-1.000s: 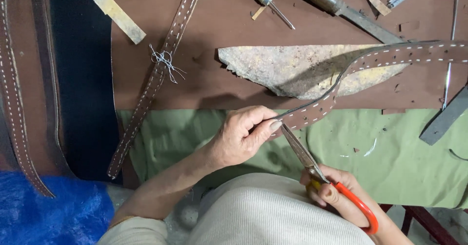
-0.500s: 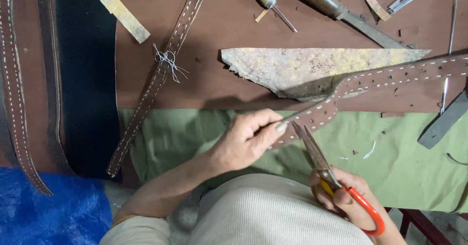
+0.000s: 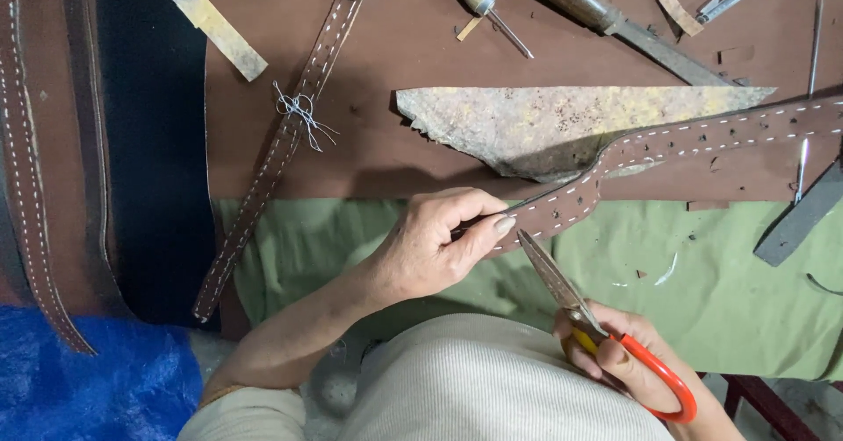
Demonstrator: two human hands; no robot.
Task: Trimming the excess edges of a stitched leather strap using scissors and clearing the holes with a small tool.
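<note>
— What have I got in hand here?

— My left hand (image 3: 436,246) is pinched shut on the near end of a brown stitched leather strap (image 3: 667,143), thumb pressed flat on top. My right hand (image 3: 628,358) is closed through the orange handles of the scissors (image 3: 562,287).

— Which way does the strap run?

— Its long axis goes from my left fingers up and off to the right, bending where it crosses the edge of the flat stone slab (image 3: 562,121), then lying almost level across the brown mat (image 3: 395,81) to the right border. The free end points left, into my grip, above the green cloth (image 3: 702,274).

— And the scissors?

— Blades nearly together, tips pointing up and left, just under the strap beside my left thumb. I can't tell if they touch the leather.

— Anything else near?

— A second stitched strap (image 3: 281,143) lies diagonally to the left, with a knot of white thread (image 3: 299,107) on it.
</note>
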